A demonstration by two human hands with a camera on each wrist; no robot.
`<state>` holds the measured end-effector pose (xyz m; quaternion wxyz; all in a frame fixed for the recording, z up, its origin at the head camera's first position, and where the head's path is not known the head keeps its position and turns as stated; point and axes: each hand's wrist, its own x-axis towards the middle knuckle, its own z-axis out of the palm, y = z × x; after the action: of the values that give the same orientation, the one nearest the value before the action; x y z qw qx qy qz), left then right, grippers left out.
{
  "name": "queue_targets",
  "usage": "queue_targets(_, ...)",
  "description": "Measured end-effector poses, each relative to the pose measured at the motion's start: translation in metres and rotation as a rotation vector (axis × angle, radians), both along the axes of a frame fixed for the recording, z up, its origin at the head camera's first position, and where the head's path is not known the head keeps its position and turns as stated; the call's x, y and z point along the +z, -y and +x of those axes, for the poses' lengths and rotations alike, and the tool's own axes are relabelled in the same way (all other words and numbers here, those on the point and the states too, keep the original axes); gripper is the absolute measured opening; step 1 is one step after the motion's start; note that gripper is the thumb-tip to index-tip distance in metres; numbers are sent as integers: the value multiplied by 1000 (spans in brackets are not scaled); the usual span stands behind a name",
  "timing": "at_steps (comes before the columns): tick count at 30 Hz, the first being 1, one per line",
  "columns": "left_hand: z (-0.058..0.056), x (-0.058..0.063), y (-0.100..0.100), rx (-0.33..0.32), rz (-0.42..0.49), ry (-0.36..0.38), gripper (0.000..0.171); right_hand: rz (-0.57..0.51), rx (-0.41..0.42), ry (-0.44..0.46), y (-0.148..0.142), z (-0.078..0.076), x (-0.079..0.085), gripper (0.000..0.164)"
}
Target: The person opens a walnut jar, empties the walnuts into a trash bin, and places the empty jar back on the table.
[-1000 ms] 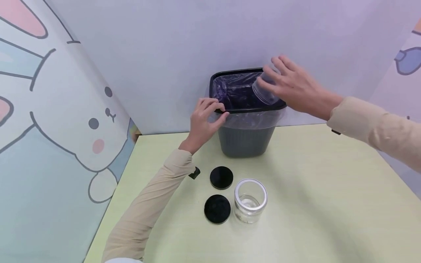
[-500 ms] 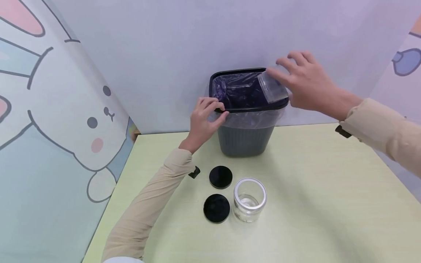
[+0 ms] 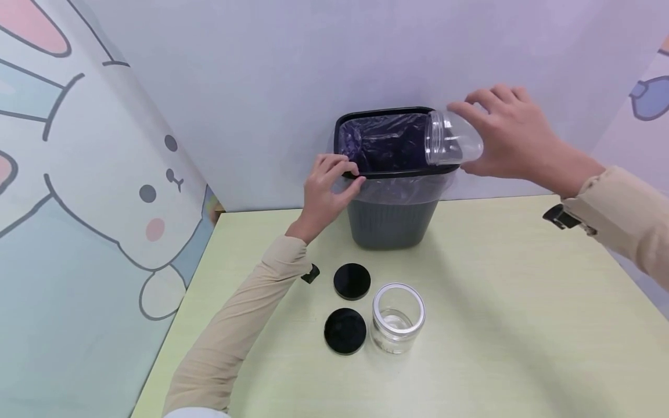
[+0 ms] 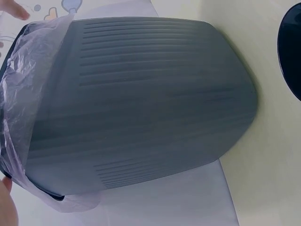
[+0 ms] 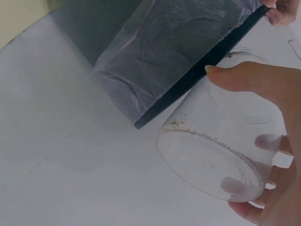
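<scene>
A dark grey trash bin [image 3: 392,223] with a black rim and a clear plastic liner stands at the back of the table against the wall. My left hand [image 3: 325,188] grips its front left rim, fingers over the edge. Over the bin's right side, my right hand [image 3: 514,136] holds a clear jar [image 3: 453,139] lying nearly sideways, its threaded mouth towards the bin opening. The right wrist view shows the jar's base, with small brownish bits [image 5: 176,125] near its bottom edge. In that view the thumb lies along the jar's side, fingers round the other.
In front of the bin, two black round lids [image 3: 352,281] lie on the pale yellow table [image 3: 522,278]. A second clear jar [image 3: 397,319] with a silvery rim stands upright beside them, its top open. A wall [image 3: 251,104] rises right behind the bin.
My right hand has moved right, and the jar has turned from mouth-down over the bin to nearly sideways at the right rim. The left hand stays on the rim.
</scene>
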<state>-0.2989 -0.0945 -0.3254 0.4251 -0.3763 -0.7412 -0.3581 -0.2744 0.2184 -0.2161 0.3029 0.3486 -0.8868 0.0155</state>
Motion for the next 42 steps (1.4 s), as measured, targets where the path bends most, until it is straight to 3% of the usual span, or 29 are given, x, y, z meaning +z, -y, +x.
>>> queue_targets(10,0,-1,0,4,8,2,9,-198,-7,89,-12,11,-3,97)
queue_targets(18,1,0,0,-4,3,-3,10,-363,-62,237,-17,24,-8,95)
queue_targets(24,0,-1,-1,-1,10,-5,10,-432,-91,310,-18,32,-13,95)
queue_targets(36,0,0,-2,3,6,1,10,-523,-89,358,-19,47,-28,97)
queue_targets(42,1,0,-1,10,7,5,10,-605,-126,432,-21,52,-34,87)
